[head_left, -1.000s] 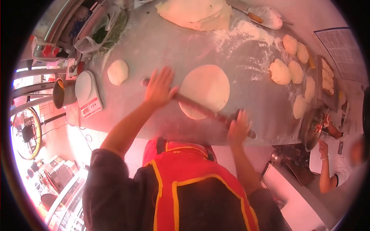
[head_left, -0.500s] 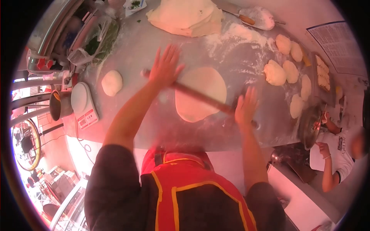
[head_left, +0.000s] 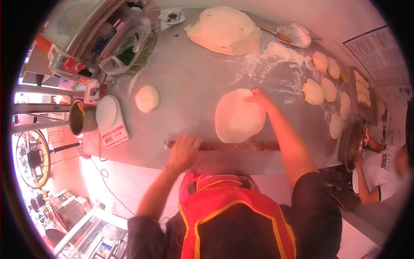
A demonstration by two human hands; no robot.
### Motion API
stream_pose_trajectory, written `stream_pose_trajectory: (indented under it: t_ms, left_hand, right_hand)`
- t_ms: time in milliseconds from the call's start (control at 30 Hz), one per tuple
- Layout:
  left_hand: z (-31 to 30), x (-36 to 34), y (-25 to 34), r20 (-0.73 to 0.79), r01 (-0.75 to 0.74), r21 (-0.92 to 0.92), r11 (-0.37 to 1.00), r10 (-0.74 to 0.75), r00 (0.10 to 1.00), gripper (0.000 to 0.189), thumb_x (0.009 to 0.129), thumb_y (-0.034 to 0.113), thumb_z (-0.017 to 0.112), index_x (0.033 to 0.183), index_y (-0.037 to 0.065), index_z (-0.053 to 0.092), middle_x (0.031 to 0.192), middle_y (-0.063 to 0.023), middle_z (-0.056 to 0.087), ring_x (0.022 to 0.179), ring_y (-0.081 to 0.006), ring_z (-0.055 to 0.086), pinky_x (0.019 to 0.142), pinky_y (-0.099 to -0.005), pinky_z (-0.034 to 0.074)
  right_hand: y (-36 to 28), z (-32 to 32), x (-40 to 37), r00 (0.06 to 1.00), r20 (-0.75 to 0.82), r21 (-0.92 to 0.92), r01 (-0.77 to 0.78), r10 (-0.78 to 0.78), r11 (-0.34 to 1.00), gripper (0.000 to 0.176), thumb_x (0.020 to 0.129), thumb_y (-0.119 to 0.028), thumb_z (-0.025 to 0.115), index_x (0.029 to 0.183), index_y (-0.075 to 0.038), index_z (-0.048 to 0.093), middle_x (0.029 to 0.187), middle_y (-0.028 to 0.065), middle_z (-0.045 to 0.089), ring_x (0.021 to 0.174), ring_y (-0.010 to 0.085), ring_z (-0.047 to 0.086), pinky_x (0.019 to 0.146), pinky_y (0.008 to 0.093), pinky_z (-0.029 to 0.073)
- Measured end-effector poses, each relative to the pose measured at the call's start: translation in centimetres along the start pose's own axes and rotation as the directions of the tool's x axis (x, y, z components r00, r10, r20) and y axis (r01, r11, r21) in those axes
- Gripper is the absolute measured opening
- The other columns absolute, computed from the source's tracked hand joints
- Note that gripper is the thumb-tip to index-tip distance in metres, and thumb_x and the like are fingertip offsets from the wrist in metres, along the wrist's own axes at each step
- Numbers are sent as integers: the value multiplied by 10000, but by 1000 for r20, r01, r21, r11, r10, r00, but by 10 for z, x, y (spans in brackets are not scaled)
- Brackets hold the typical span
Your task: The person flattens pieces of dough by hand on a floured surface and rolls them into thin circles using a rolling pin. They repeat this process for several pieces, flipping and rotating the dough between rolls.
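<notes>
A flat round of dough lies on the metal tabletop in front of me. My right hand pinches its upper right edge between thumb and fingers. Closer to my body is a dark wooden rolling pin, lying crosswise just below the dough. My left hand is wrapped over the pin near its left end; the right end passes out of sight beneath my right forearm. Off to the left sits a small ball of dough, touched by neither hand.
A white scale and a metal pot stand at the left edge. Stacked dough sheets lie at the back, beside a floury scoop. Several dough pieces are at right, near a co-worker holding a pan.
The rolling pin has come off the dough toward my body, with my left hand on it. My right hand has left the pin and taken the dough's edge. The camera view has shifted slightly.
</notes>
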State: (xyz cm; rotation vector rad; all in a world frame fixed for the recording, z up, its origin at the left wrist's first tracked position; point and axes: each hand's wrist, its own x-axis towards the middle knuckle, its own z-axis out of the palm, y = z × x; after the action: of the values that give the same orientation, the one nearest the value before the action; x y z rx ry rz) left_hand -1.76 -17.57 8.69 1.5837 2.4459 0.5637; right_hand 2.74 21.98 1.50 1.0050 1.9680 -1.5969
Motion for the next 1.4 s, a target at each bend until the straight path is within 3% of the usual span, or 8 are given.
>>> stream_pose_trajectory:
  t_ms: [100,267,467,600,833,1233,1300,1400]
  left_hand:
    - [-2,-25,19,27,90,-79,993,-88,996,256,745,59,594,1000,55,610,958,-88,593,938,-285,568,811,-393,471]
    - [7,-45,25,20,103,-88,991,-102,995,259,725,52,609,984,50,610,948,-79,594,925,-274,570,797,-384,476]
    - [26,-43,16,-41,95,-66,993,-98,994,248,729,65,606,977,56,608,936,-84,588,920,-282,564,805,-393,464]
    - [16,-20,8,-88,57,27,998,-55,995,235,757,95,595,990,68,613,954,-84,592,930,-287,564,817,-409,436]
    - [53,40,1,-145,200,115,973,-182,972,464,888,206,589,1323,55,528,1355,-136,526,1317,-292,443,1103,-451,316]
    - [38,304,-37,73,207,34,978,-209,975,548,980,368,492,1419,45,426,1468,-163,428,1396,-336,349,1118,-479,298]
    - [69,246,-50,-267,13,258,966,58,962,571,958,357,523,1410,23,426,1471,-176,421,1399,-345,347,1128,-503,281]
    - [57,122,-22,-104,99,159,982,-83,991,586,904,333,607,1374,9,472,1443,-172,465,1394,-329,367,1151,-507,257]
  right_hand:
    - [-37,54,5,932,31,-448,335,-360,829,384,749,-222,755,1074,-32,681,1015,129,691,929,300,655,816,423,508]
    - [-62,177,46,555,365,-542,779,-748,313,223,806,-258,701,964,-100,694,911,137,689,893,328,651,837,467,494]
    - [-62,98,23,770,-172,-717,330,-614,614,301,820,-322,663,978,-65,667,951,163,706,910,338,675,788,464,523]
    - [52,28,-55,931,-241,-196,229,-273,954,320,843,-290,670,1008,-20,625,946,169,680,884,356,643,776,429,497]
    - [163,70,-218,600,-499,-810,-66,-625,583,472,955,-254,569,1371,-56,467,1386,157,508,1291,334,469,1094,569,294]
    - [78,-87,-59,406,-652,-754,-253,-640,607,526,1008,-300,461,1461,-48,368,1509,155,387,1423,325,314,1143,588,194]
    - [94,-57,-79,468,-626,-751,-145,-624,644,535,999,-277,469,1464,-40,354,1503,184,382,1421,341,310,1140,589,198]
    - [139,27,-156,583,-554,-737,-12,-594,676,553,976,-248,499,1461,-25,350,1499,221,368,1416,356,310,1142,588,202]
